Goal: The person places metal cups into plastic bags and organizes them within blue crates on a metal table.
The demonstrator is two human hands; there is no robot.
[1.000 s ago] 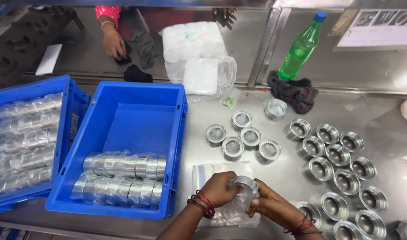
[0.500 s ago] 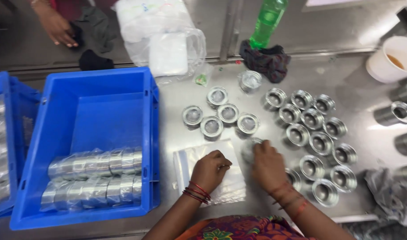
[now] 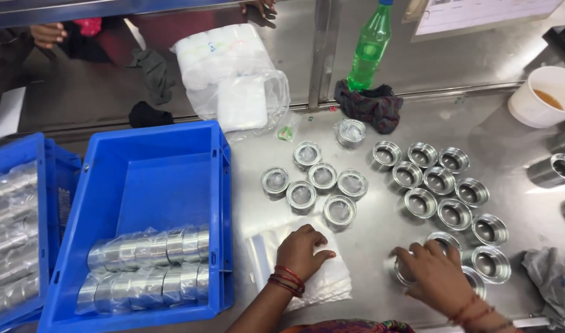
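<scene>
Steel ring (image 3: 407,271) sits under the right hand (image 3: 437,277), whose fingers curl over it at lower right of the frame. Left hand (image 3: 301,250) lies flat on the clear bag stack (image 3: 332,280) at lower centre, well apart; bare rings (image 3: 452,213) spread above right.

Both forearms reach in from the bottom edge. The left hand (image 3: 302,251) lies palm down, fingers curled loosely and knuckles raised, with red bangles round the wrist. The right hand (image 3: 432,274) sits well apart from it to the right, palm down, fingers spread and bent downward as if cupping; a thin thread circles its wrist.
</scene>
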